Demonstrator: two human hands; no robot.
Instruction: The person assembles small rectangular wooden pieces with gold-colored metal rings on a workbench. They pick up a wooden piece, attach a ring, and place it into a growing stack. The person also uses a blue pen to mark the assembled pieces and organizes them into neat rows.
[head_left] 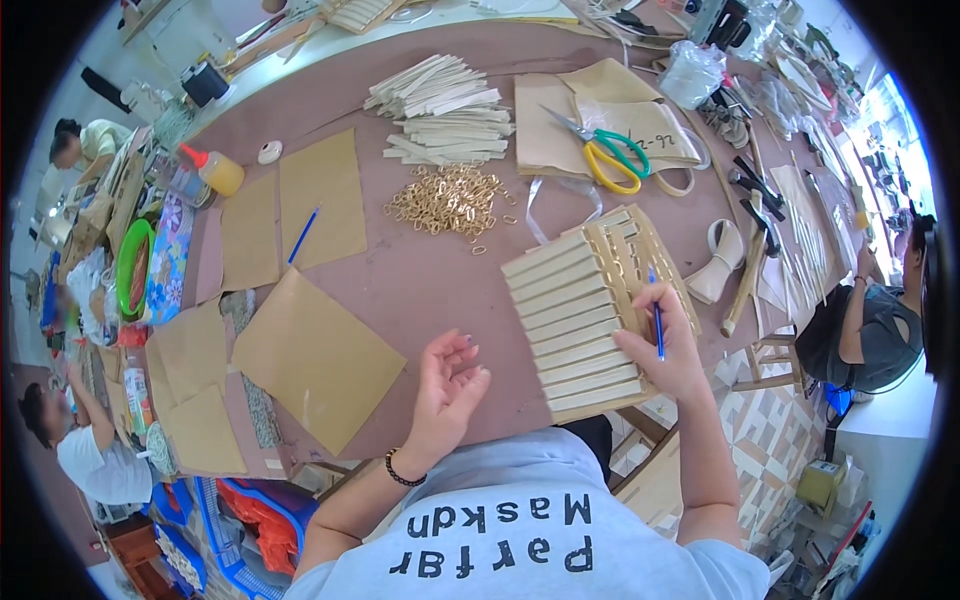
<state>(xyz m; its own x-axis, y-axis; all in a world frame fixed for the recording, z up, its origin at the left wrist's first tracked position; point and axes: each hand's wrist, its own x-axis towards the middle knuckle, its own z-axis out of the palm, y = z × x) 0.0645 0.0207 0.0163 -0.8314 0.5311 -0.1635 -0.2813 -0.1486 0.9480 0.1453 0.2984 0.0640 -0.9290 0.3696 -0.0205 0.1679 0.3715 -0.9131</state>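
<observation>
My right hand (668, 350) is closed on a slim blue pen (657, 318) at the table's right front. Its thumb and fingers also rest on a tan board (600, 402) lying at a slant. Pale strips (572, 325) lie side by side on that board, with gold-coloured metal loops (606, 255) along their ends. The far end of the board is partly covered by a second, similar piece. My left hand (447, 392) hovers at the front edge, fingers loosely curled and apart, with nothing in it. To its left lies a square tan sheet (318, 360).
Beyond the board are a heap of gold rings (447, 200), stacked pale strips (440, 110) and scissors (600, 150) on tan sheets. Hammers (757, 205) lie at right. A yellow glue bottle (220, 173) and another blue pen (303, 236) are at left. Other people (870, 320) sit on both sides.
</observation>
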